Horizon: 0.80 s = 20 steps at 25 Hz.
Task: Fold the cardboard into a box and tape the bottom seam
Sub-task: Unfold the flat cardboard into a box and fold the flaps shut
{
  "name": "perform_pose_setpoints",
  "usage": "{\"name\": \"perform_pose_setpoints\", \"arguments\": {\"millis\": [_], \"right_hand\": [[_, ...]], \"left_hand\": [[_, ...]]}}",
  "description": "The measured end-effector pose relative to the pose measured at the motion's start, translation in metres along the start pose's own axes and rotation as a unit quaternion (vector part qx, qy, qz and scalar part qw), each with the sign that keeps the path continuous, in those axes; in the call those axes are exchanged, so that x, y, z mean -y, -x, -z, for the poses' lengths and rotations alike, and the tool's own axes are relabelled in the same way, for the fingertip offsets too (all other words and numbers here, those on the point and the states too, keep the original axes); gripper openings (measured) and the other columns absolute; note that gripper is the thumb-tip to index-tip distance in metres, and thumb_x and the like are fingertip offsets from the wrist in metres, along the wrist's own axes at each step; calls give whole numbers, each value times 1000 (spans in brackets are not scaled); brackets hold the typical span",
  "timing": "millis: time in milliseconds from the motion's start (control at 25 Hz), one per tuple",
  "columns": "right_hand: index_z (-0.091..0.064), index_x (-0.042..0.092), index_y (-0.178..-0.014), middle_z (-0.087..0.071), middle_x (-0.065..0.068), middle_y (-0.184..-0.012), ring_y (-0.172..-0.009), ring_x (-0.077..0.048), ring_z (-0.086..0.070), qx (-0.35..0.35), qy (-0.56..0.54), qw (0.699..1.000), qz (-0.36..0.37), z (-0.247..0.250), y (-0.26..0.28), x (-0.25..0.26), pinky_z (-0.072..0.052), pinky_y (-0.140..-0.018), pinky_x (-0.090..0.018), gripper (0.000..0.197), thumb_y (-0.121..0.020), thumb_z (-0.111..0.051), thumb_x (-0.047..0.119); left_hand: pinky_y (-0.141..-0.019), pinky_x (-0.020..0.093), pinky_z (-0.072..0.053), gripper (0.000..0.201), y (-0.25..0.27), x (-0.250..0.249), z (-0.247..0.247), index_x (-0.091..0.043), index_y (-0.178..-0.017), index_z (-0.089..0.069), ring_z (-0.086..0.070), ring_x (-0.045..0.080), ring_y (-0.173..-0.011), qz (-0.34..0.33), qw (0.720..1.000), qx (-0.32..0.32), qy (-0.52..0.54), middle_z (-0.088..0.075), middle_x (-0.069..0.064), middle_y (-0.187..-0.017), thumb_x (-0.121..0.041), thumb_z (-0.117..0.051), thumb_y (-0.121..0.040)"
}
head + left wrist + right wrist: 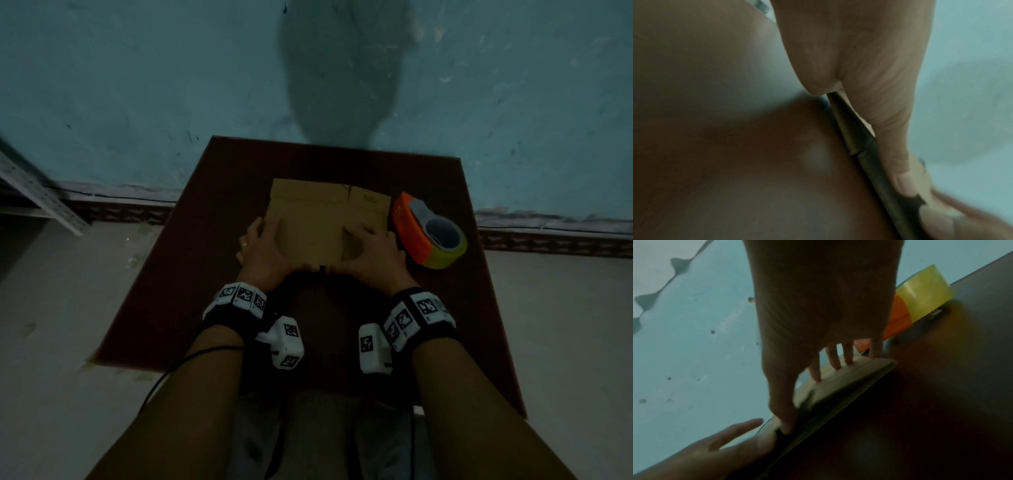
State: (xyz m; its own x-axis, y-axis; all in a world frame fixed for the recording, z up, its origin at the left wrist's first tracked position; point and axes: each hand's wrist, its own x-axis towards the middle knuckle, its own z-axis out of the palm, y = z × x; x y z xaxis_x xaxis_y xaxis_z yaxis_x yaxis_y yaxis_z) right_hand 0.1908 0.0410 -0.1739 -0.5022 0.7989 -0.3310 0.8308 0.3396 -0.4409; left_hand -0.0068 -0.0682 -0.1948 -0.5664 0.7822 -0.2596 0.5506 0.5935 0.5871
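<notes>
A flat brown cardboard blank lies on the dark red-brown table. My left hand grips its near left corner: the thumb lies along the near edge and the cardboard edge is pinched under it. My right hand arches over the near right part. Its fingertips press on top of the cardboard, with the thumb at the near edge. Both thumbs meet at the middle of that edge.
An orange and yellow tape dispenser stands right of the cardboard, close to my right hand; the tape shows behind my fingers. A blue-green wall lies beyond the table. A metal rack stands far left.
</notes>
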Motion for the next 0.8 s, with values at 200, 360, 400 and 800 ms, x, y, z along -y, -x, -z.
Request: {"name": "perform_pose_setpoints", "arguments": {"millis": [200, 360, 400, 800], "right_hand": [[-35, 36, -164, -34, -2, -171, -158, -29, -27, -97, -186, 977, 44, 6, 3, 10, -29, -124, -63, 103, -77, -75, 75], [-29, 41, -165, -37, 3, -169, -154, -20, -38, -142, -344, 925, 82, 18, 5, 40, -39, -123, -55, 97, -83, -72, 70], [-29, 42, -165, -39, 5, -168, -152, -18, -40, -144, -398, 902, 90, 22, 7, 47, -41, -122, -53, 93, -86, -70, 68], [-61, 36, -144, -64, 11, -140, -129, -9, -58, -185, -443, 876, 44, 40, 14, 58, -46, -116, -45, 43, -108, -48, 54]], "left_hand": [[-125, 57, -29, 152, -6, -20, 30, -33, -167, -13, -26, 32, -154, -29, 989, -86, 118, -21, 7, -165, -68, -96, -45], [-112, 33, -44, 148, 1, -32, 54, -25, -168, -18, -47, 13, -138, -94, 951, -177, 236, -44, 4, -153, -59, -100, -49], [-109, 27, -45, 142, 3, -34, 58, -23, -168, -20, -51, 9, -134, -119, 941, -196, 250, -46, 3, -152, -50, -101, -55], [-62, 9, -41, 22, 3, -31, 80, -19, -107, -63, -66, 15, -97, 1, 931, -217, 295, -65, -3, -100, -41, -66, -102]]}}
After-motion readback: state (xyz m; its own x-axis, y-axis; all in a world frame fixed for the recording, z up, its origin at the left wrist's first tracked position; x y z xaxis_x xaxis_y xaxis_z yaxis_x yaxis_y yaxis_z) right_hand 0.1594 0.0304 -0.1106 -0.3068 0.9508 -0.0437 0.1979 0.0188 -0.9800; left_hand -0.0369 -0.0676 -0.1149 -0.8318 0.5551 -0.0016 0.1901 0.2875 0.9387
